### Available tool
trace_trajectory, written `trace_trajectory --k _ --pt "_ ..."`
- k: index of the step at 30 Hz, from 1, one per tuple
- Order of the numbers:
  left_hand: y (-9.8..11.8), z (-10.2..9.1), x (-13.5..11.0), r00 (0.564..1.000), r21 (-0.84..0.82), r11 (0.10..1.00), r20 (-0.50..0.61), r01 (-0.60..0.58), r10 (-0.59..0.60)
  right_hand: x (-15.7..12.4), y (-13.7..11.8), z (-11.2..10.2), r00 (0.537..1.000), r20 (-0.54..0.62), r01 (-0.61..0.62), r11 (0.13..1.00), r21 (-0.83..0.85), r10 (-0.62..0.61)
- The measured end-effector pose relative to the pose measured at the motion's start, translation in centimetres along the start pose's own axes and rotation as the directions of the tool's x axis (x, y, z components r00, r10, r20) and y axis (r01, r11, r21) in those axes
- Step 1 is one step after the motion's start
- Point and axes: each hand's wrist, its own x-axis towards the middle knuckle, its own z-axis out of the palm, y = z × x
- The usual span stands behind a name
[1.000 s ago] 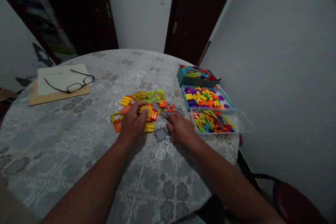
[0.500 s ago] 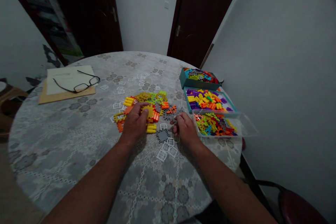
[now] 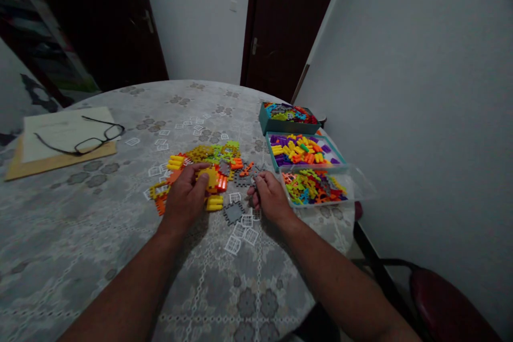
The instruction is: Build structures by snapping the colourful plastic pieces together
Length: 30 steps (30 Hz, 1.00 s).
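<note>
My left hand (image 3: 185, 193) is closed on a yellow square building piece (image 3: 209, 179) with toothed edges, its thumb lying on top. Orange and yellow pegs (image 3: 215, 203) and other colored toothed pieces (image 3: 200, 153) lie around and beneath that hand. To the right, my right hand (image 3: 271, 195) pinches a small grey piece whose shape I cannot make out, mostly hidden by the fingers. Between the hands a grey square toothed piece (image 3: 234, 213) rests flat on the tablecloth. Several white window-shaped pieces (image 3: 239, 231) lie near it.
Beside my right hand stand a clear-lidded tray (image 3: 315, 188) of mixed pieces, a tray (image 3: 271, 150) of colored pegs, and a teal box (image 3: 288, 127) full of pieces. Glasses (image 3: 91, 144) lie on papers (image 3: 44, 139) at the left. A wall (image 3: 420, 91) runs along the right.
The camera view has turned a little to the right, so the table and its things appear farther left. Both hands keep nearly the same pose and grip.
</note>
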Motion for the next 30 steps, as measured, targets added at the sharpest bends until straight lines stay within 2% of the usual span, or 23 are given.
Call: trace_trajectory --k 3,6,10,13,15,17,18,20,21,23,24,26,28,30 --pt "-0.1 0.0 0.2 1.0 -0.011 1.0 -0.008 0.001 -0.001 -0.2 -0.1 -0.1 0.998 0.027 0.056 0.996 -0.076 -0.054" --pt "-0.3 0.0 0.3 1.0 -0.021 1.0 -0.021 -0.008 0.007 -0.8 -0.6 -0.1 0.987 0.042 0.163 0.967 -0.198 -0.157" --pt "-0.2 0.0 0.3 0.999 -0.017 0.999 -0.031 -0.032 0.031 -1.6 -2.5 -1.0 0.94 0.052 0.329 0.858 -0.395 -0.337" --pt "0.0 -0.2 0.3 0.999 0.026 0.999 -0.043 -0.024 0.026 -2.0 -4.3 -3.5 0.887 -0.017 0.383 0.755 -0.533 -0.461" --pt "0.0 -0.2 0.3 0.998 0.029 0.999 -0.048 -0.03 0.031 -2.2 -5.1 -6.3 0.838 -0.134 0.323 0.68 -0.658 -0.528" --pt "0.1 -0.2 0.2 0.998 0.007 0.999 -0.045 -0.033 0.034 -2.5 -5.0 -9.6 0.771 -0.233 0.2 0.573 -0.795 -0.592" --pt "0.1 -0.2 0.1 0.998 -0.009 1.0 -0.051 -0.028 0.028 -2.5 -4.7 -11.3 0.759 -0.25 0.13 0.517 -0.846 -0.601" --pt "0.1 -0.2 0.1 0.998 -0.04 0.999 -0.061 -0.006 0.004 -2.6 -3.8 -14.4 0.765 -0.278 -0.01 0.421 -0.907 -0.581" --pt "0.1 -0.2 0.1 0.998 -0.051 0.999 -0.068 -0.006 0.003 -2.6 -3.3 -15.7 0.77 -0.296 -0.073 0.383 -0.921 -0.565" --pt "0.1 -0.1 0.0 0.997 -0.067 0.998 -0.081 -0.015 0.009 -2.6 -2.6 -17.1 0.751 -0.32 -0.141 0.333 -0.933 -0.578" --pt "0.2 -0.1 0.0 0.996 -0.08 0.997 -0.084 -0.015 0.009 -2.7 -2.5 -17.2 0.734 -0.317 -0.139 0.324 -0.936 -0.601" --pt "0.3 -0.1 -0.1 0.996 -0.105 0.994 -0.084 -0.008 -0.001 -3.0 -2.8 -16.0 0.717 -0.273 -0.052 0.341 -0.939 -0.642" --pt "0.4 0.0 -0.2 0.997 -0.105 0.994 -0.078 -0.006 -0.002 -3.5 -3.4 -13.3 0.76 -0.161 0.129 0.389 -0.912 -0.629" --pt "0.4 0.1 -0.3 0.998 -0.075 0.997 -0.07 -0.012 0.007 -4.1 -3.8 -9.6 0.825 0.041 0.346 0.446 -0.825 -0.564"
